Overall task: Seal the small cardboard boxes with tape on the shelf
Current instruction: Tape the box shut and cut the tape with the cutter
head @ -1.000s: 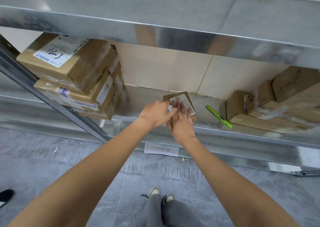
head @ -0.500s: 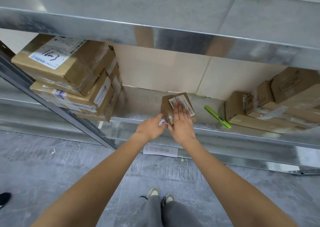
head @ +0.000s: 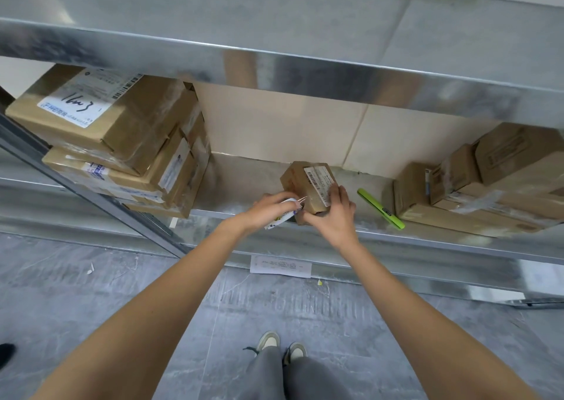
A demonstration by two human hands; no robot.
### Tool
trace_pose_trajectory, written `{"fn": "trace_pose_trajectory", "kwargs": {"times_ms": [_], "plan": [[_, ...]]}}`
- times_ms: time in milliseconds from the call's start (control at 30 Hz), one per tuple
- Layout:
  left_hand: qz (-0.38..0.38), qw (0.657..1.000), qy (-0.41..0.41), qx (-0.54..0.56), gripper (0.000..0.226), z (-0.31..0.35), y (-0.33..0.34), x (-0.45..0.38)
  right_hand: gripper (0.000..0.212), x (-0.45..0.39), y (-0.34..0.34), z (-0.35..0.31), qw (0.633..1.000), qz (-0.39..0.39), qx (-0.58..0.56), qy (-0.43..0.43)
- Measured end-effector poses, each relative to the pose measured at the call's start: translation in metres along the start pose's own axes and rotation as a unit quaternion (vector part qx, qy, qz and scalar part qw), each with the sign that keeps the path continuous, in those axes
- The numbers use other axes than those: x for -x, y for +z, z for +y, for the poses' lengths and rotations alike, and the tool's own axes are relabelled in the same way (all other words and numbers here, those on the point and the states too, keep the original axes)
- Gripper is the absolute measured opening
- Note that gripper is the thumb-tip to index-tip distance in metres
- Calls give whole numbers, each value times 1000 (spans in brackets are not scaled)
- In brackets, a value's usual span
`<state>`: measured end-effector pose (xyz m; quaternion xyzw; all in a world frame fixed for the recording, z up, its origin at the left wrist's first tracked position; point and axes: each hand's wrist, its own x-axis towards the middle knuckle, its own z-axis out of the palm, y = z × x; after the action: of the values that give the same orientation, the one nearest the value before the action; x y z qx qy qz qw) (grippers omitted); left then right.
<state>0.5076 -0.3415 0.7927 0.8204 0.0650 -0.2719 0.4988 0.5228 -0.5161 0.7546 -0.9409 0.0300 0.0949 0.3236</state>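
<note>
A small cardboard box (head: 297, 181) with a white barcode label stands at the front edge of the metal shelf (head: 244, 183). My right hand (head: 334, 213) grips its near right corner, fingers over the label. My left hand (head: 268, 209) is closed around a tape roll (head: 282, 216) just left of the box. A thin clear strip of tape runs from the roll to the box's front face.
A stack of larger taped boxes (head: 122, 143) fills the shelf's left end. More boxes (head: 488, 183) lie at the right, with a green utility knife (head: 381, 209) beside them. An upper shelf beam (head: 274, 64) overhangs. A paper slip (head: 280, 265) lies on the floor.
My left hand has drawn back to the left and down with the tape roll. My right hand slid from the box's top to its near right corner.
</note>
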Motion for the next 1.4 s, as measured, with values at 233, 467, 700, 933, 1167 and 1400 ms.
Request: {"fn": "trace_pose_trajectory", "kwargs": {"times_ms": [233,467,700,933,1167,1400], "plan": [[-115,991,-72,-16,25,30,-20,-6,102,0,-4,3,991,-14,-131,14],[-178,948,-221,-144,28,88,-32,-14,71,7,2,6,949,-7,-308,61],[-150,925,-262,-231,30,105,-24,-22,99,5,-2,13,916,-19,-384,114],[-161,955,-159,-192,37,114,-18,-22,100,-16,10,49,936,-37,-330,119],[-137,966,-145,-162,22,115,-13,-29,63,-4,-22,36,950,-82,-293,66],[-147,954,-142,-221,28,136,4,-35,69,-1,-63,50,914,-279,-283,74]]}}
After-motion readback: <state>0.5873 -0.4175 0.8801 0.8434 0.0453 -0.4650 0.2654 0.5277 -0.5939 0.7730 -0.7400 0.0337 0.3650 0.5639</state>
